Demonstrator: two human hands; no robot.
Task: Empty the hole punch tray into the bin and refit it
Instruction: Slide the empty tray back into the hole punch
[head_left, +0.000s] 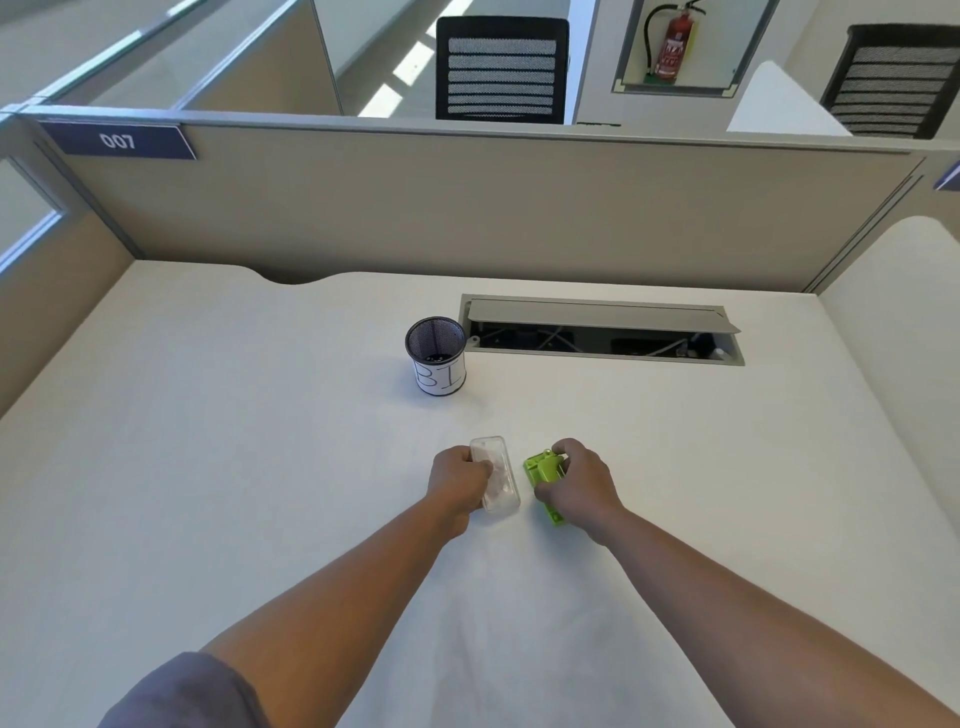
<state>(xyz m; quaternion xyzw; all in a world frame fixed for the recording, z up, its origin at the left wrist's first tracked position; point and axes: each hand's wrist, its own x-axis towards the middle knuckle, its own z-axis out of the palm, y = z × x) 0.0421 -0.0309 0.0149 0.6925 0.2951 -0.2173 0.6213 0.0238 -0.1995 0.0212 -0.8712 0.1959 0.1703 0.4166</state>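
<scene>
Under the left hand, on the desk: the clear tray, gripped at its left edge by the fingers. Already off the punch, just beside it, a small gap between. Long side of the tray pointing away from the body, a bit tilted.

Right hand closed around the green punch, thumb near, fingers over the far end. Punch down on the desk too.

Up ahead and a little to the left of the left hand: the bin, a black mesh cup with a paper label. Well apart from both hands. Closer to the left hand, which has the tray anyway, so probably a lift and a reach forward, then a tip over the rim.

Hard to tell if paper bits sit in the tray; too pale and blurry. Something dark down in the bin, not clear what. Far side of the punch hidden under the right hand, so no view of the slot for the tray. Label only partly readable.
</scene>
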